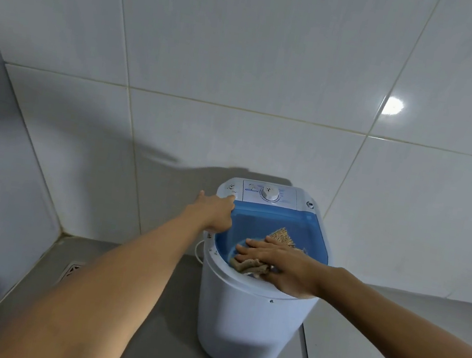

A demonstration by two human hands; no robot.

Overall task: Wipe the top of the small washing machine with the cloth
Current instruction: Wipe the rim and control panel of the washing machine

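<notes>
A small white washing machine [246,327] with a blue translucent lid [268,223] stands on the grey floor against the tiled wall. Its control panel with a white dial [270,194] runs along the far edge. A beige woven cloth [282,236] lies on the lid. My right hand [280,266] presses flat on the cloth near the lid's front rim, fingers spread and pointing left. My left hand [217,211] rests on the machine's left rim beside the panel, fingers curled over the edge.
White wall tiles [246,57] rise right behind the machine and along the left. A metal floor drain [72,269] sits in the left corner. A thin white cord loop [198,251] hangs at the machine's left side. Grey floor extends on both sides.
</notes>
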